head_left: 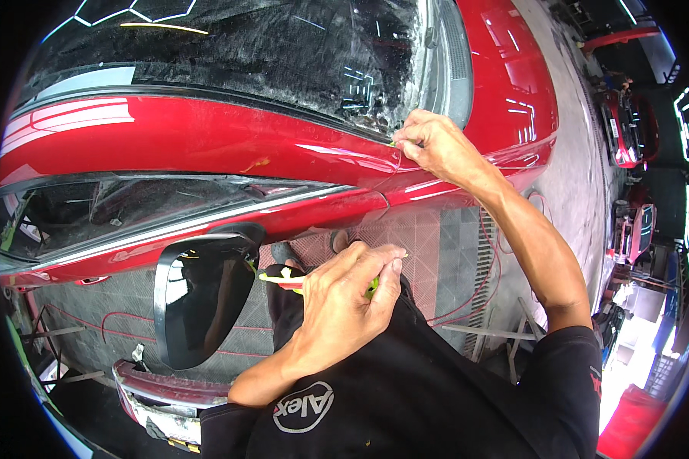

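My right hand (440, 145) reaches across to the lower corner of the dusty windshield (283, 61). Its fingertips are pinched at the seam of the red car body (207, 138), with a tiny yellow-green bit (393, 144) showing at them. Closer to my chest, my left hand (344, 298) is closed around a slim red and yellow-green object (283, 281), whose pale end sticks out on the left. Its kind is unclear because the palm covers most of it. Another small yellow-green speck shows at the thumb and forefinger tips.
The black side mirror (207, 298) juts out left of my left hand. A red bumper (168, 398) lies at the lower left. Red hoses (482, 283) run over the tiled floor near a drain grate (478, 306). Other red car parts (628, 130) stand at the right.
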Action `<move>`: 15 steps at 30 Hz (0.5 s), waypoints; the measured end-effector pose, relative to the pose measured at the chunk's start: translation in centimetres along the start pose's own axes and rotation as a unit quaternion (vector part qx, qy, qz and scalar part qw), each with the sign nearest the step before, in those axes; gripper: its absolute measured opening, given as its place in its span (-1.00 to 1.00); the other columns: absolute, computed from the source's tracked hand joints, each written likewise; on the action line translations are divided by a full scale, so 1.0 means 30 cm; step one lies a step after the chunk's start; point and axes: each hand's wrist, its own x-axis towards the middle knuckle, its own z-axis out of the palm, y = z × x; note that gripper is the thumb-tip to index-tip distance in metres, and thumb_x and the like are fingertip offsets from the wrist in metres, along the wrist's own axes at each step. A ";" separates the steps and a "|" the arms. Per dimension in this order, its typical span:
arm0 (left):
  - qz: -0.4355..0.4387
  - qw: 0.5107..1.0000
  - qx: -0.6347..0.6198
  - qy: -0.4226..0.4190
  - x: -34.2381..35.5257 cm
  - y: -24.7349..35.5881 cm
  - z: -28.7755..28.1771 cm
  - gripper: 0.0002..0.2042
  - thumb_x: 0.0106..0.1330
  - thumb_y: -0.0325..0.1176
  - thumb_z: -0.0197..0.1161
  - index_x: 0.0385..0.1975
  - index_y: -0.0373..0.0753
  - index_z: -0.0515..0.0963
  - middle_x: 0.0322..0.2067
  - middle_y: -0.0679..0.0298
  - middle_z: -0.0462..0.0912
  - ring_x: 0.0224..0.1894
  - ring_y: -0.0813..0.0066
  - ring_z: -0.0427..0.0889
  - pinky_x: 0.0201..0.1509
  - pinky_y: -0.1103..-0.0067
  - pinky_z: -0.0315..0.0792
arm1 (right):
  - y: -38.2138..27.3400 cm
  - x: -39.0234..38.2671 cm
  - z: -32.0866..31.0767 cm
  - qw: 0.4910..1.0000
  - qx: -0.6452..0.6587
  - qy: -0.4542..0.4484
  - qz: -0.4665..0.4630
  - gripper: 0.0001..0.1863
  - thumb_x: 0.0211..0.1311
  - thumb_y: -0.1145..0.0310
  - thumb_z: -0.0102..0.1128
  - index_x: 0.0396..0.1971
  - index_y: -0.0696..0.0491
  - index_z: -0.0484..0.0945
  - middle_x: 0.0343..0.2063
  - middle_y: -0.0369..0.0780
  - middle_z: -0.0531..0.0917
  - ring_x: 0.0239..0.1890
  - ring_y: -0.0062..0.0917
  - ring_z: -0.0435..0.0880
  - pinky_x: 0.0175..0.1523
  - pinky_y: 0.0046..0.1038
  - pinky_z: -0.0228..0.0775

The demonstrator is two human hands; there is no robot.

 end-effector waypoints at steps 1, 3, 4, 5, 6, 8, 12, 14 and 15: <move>0.007 1.000 0.000 0.004 0.000 -0.004 0.005 -0.87 0.41 -0.53 0.37 -0.10 -0.32 0.74 -0.46 0.17 0.63 -0.56 0.42 0.56 -0.43 0.51 0.41 | 0.006 0.000 0.001 1.000 -0.008 -0.001 -0.012 -0.82 0.37 0.50 0.32 -0.11 0.18 0.81 -0.29 -0.08 0.69 -0.20 -0.26 0.74 -0.05 -0.29 0.58; 0.010 1.000 0.004 0.008 0.001 -0.003 0.008 -0.86 0.40 -0.54 0.37 -0.10 -0.31 0.74 -0.47 0.17 0.62 -0.56 0.42 0.55 -0.43 0.50 0.41 | 0.011 -0.002 -0.001 0.998 -0.025 0.010 -0.055 -0.82 0.36 0.51 0.32 -0.12 0.20 0.79 -0.28 -0.08 0.68 -0.18 -0.23 0.72 -0.04 -0.25 0.58; 0.006 1.000 0.008 0.008 0.001 0.001 0.007 -0.86 0.40 -0.54 0.37 -0.10 -0.32 0.74 -0.47 0.17 0.62 -0.56 0.41 0.55 -0.43 0.50 0.41 | 0.013 -0.003 0.000 0.996 -0.034 0.015 -0.076 -0.82 0.35 0.51 0.31 -0.13 0.21 0.79 -0.28 -0.08 0.67 -0.17 -0.21 0.71 -0.03 -0.23 0.58; 0.001 1.000 0.012 0.007 0.003 0.002 0.006 -0.86 0.40 -0.54 0.37 -0.10 -0.32 0.74 -0.47 0.16 0.62 -0.56 0.41 0.55 -0.43 0.50 0.41 | 0.019 -0.004 0.002 0.995 -0.039 0.013 -0.085 -0.82 0.34 0.51 0.31 -0.14 0.22 0.77 -0.27 -0.09 0.66 -0.15 -0.19 0.70 -0.02 -0.22 0.58; 0.003 1.000 0.012 0.010 0.004 0.001 0.004 -0.86 0.40 -0.54 0.37 -0.10 -0.32 0.74 -0.46 0.16 0.62 -0.56 0.40 0.55 -0.43 0.50 0.41 | 0.027 -0.007 0.006 0.995 -0.044 0.012 -0.094 -0.82 0.33 0.51 0.31 -0.14 0.22 0.76 -0.26 -0.09 0.65 -0.14 -0.18 0.69 0.00 -0.21 0.58; 0.005 1.000 0.013 0.015 0.009 -0.002 0.000 -0.86 0.40 -0.55 0.36 -0.09 -0.33 0.74 -0.46 0.15 0.63 -0.55 0.40 0.55 -0.43 0.49 0.41 | 0.029 -0.008 0.003 0.992 -0.062 0.001 -0.109 -0.83 0.30 0.52 0.32 -0.15 0.21 0.73 -0.24 -0.10 0.63 -0.11 -0.16 0.68 0.02 -0.20 0.58; 0.006 0.999 0.020 0.025 0.019 0.004 -0.001 -0.86 0.41 -0.55 0.35 -0.10 -0.35 0.74 -0.45 0.13 0.63 -0.54 0.38 0.56 -0.42 0.49 0.42 | 0.018 -0.008 -0.011 0.986 -0.093 -0.018 -0.135 -0.83 0.27 0.54 0.32 -0.15 0.20 0.69 -0.22 -0.11 0.61 -0.08 -0.15 0.66 0.06 -0.20 0.58; 0.004 0.999 0.027 0.026 0.025 0.006 -0.004 -0.87 0.41 -0.55 0.35 -0.10 -0.35 0.74 -0.43 0.12 0.66 -0.52 0.36 0.59 -0.40 0.49 0.44 | 0.029 -0.001 -0.014 0.984 -0.092 -0.019 -0.153 -0.83 0.26 0.55 0.33 -0.15 0.20 0.68 -0.21 -0.10 0.61 -0.08 -0.14 0.66 0.06 -0.20 0.58; 0.002 0.999 0.031 0.025 0.027 0.005 -0.004 -0.87 0.42 -0.55 0.34 -0.10 -0.36 0.74 -0.41 0.11 0.68 -0.51 0.35 0.61 -0.39 0.49 0.46 | 0.041 0.002 -0.014 0.983 -0.089 -0.018 -0.162 -0.83 0.26 0.54 0.33 -0.16 0.20 0.68 -0.22 -0.10 0.62 -0.09 -0.14 0.67 0.05 -0.20 0.58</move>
